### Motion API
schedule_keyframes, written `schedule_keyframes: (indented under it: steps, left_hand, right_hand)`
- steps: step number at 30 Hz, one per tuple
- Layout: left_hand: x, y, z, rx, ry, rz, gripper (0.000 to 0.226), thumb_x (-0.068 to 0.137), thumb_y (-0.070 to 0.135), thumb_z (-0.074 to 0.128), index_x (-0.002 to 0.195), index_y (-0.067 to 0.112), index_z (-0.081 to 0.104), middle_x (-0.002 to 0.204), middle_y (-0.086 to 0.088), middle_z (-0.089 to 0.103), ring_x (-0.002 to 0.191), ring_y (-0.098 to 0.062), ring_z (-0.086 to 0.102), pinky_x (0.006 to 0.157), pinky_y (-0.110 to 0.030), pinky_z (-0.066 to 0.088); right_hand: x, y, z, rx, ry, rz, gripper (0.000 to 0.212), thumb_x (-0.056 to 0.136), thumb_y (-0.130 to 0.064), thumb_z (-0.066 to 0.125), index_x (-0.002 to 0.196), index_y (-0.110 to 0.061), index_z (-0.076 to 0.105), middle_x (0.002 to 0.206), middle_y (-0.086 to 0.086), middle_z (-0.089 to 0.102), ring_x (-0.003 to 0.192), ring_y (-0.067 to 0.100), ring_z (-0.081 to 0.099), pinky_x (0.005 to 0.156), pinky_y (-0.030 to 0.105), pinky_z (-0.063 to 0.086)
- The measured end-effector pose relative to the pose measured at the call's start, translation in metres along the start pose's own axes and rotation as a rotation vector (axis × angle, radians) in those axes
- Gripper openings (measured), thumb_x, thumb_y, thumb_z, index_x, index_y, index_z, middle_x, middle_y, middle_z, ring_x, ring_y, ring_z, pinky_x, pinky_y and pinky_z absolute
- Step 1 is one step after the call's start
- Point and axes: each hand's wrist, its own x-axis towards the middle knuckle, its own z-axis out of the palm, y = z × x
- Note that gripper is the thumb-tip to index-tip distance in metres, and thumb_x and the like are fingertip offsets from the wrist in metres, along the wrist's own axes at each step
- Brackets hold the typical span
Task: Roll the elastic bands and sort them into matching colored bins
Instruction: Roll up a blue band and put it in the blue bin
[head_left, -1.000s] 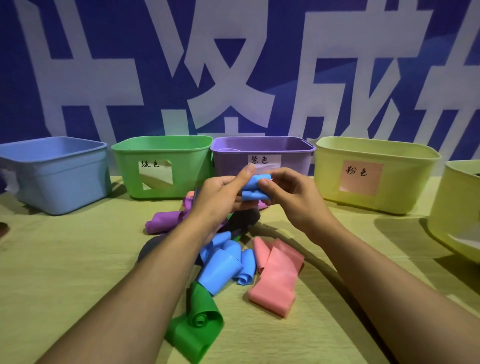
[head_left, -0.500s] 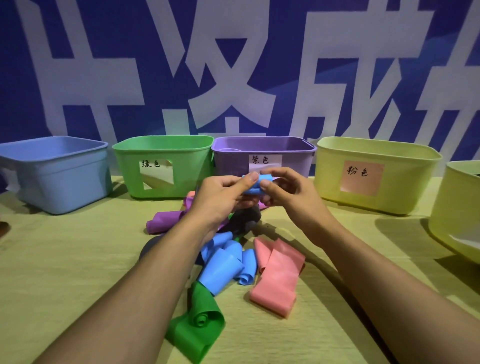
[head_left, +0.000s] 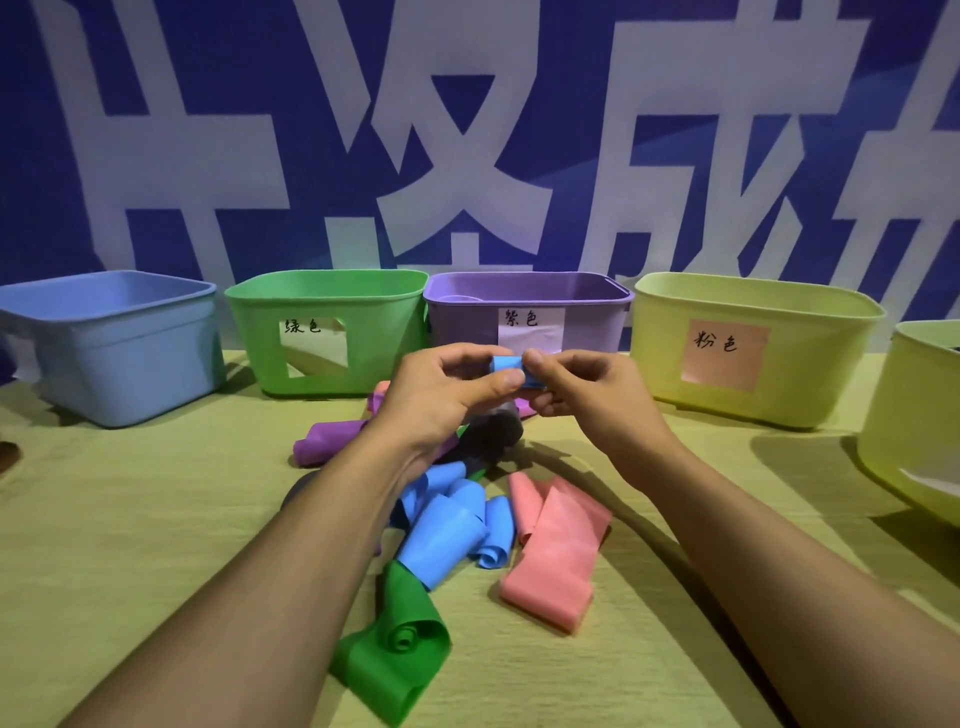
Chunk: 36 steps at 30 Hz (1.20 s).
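Observation:
Both hands hold a small rolled blue band (head_left: 511, 370) in front of the purple bin (head_left: 524, 296). My left hand (head_left: 447, 395) pinches its left end with thumb and fingers. My right hand (head_left: 582, 389) pinches its right end. Below them on the table lie loose bands: blue (head_left: 441, 535), pink (head_left: 556, 551), green (head_left: 395, 654), purple (head_left: 332, 441) and a dark grey one (head_left: 493, 436). The blue bin (head_left: 119, 343) stands far left, the green bin (head_left: 327, 332) beside it, and a yellow-green bin with a pink label (head_left: 753, 348) to the right.
Another yellow-green bin (head_left: 914, 415) stands at the right edge. A blue wall banner with large white characters rises behind the bins. The table wears a yellow-green cloth (head_left: 130, 545).
The blue roll has grown tighter and smaller between my fingers. Both hands have stayed in front of the purple bin, shifting only slightly.

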Motion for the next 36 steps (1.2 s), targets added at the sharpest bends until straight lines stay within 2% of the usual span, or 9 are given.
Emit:
schedule_keyframes:
  steps: [8,13,16,19,21,26,30,33,36]
  left_hand:
    - [0.0,0.001,0.003,-0.02,0.026,0.019,0.035,0.076,-0.001,0.084,0.109,0.007,0.076,0.098,-0.01,0.08,0.09,-0.019,0.076,0.076,-0.022,0.059]
    - [0.0,0.002,0.004,-0.039,0.065,0.063,0.04,0.074,-0.002,0.085,0.112,0.009,0.076,0.097,-0.006,0.08,0.091,-0.016,0.076,0.087,-0.026,0.06]
    - [0.001,0.002,0.007,-0.105,0.073,0.078,0.039,0.075,-0.003,0.083,0.111,0.011,0.075,0.102,-0.008,0.079,0.1,-0.021,0.075,0.093,-0.031,0.058]
    - [0.0,0.001,0.013,-0.249,0.08,0.059,0.032,0.08,-0.004,0.078,0.108,0.011,0.072,0.108,-0.013,0.078,0.108,-0.028,0.073,0.099,-0.036,0.056]
    - [0.0,0.002,0.019,-0.339,0.074,0.047,0.032,0.082,0.002,0.077,0.114,0.004,0.071,0.111,-0.015,0.077,0.108,-0.026,0.072,0.101,-0.034,0.056]
    - [-0.002,0.006,0.029,-0.564,0.032,0.038,0.035,0.083,0.009,0.075,0.115,-0.005,0.069,0.1,-0.014,0.075,0.085,-0.015,0.072,0.079,-0.021,0.059]
    - [-0.002,0.004,0.029,-0.593,0.049,0.039,0.047,0.075,0.014,0.076,0.117,-0.006,0.068,0.099,-0.015,0.074,0.081,-0.013,0.072,0.076,-0.02,0.058]
    - [-0.001,0.002,0.025,-0.518,0.094,0.072,0.043,0.073,0.02,0.078,0.11,-0.002,0.072,0.096,-0.014,0.075,0.08,-0.014,0.071,0.072,-0.02,0.057]
    - [0.002,0.001,0.021,-0.439,0.149,0.074,0.025,0.087,0.018,0.075,0.105,0.0,0.075,0.091,-0.013,0.075,0.077,-0.017,0.07,0.066,-0.023,0.058]
  right_hand:
    - [0.004,0.002,-0.001,0.024,-0.019,-0.003,0.026,0.092,-0.033,0.074,0.104,-0.01,0.077,0.084,0.005,0.077,0.076,0.018,0.068,0.076,0.032,0.058]
    - [0.002,-0.002,0.0,0.1,-0.013,-0.018,0.02,0.092,-0.024,0.075,0.105,-0.009,0.077,0.091,0.011,0.078,0.08,0.02,0.07,0.083,0.037,0.06]
    - [0.001,-0.004,0.003,0.181,0.016,-0.008,0.017,0.089,-0.021,0.077,0.102,-0.01,0.077,0.088,0.01,0.077,0.078,0.019,0.07,0.083,0.04,0.059]
    - [-0.001,-0.006,0.007,0.395,0.024,0.063,0.033,0.081,-0.024,0.078,0.107,-0.005,0.076,0.094,0.012,0.077,0.084,0.02,0.072,0.08,0.031,0.059]
    - [-0.005,-0.011,0.015,0.615,-0.003,0.135,0.033,0.085,-0.019,0.074,0.113,0.0,0.073,0.099,0.014,0.077,0.086,0.018,0.074,0.079,0.026,0.061]
    - [-0.012,-0.021,0.034,0.999,-0.016,0.236,0.018,0.098,-0.006,0.061,0.111,-0.001,0.072,0.103,0.012,0.078,0.089,0.014,0.076,0.081,0.021,0.061]
    - [-0.013,-0.021,0.037,1.008,-0.028,0.246,0.019,0.097,-0.005,0.061,0.113,0.0,0.071,0.102,0.012,0.077,0.09,0.015,0.076,0.088,0.023,0.06]
    - [-0.015,-0.023,0.038,0.96,-0.031,0.22,0.034,0.091,-0.008,0.067,0.123,0.005,0.067,0.106,0.016,0.076,0.093,0.019,0.075,0.093,0.028,0.059]
    - [-0.015,-0.02,0.035,0.633,0.017,0.076,0.028,0.095,-0.014,0.068,0.121,-0.005,0.07,0.109,0.014,0.077,0.103,0.027,0.074,0.095,0.035,0.06]
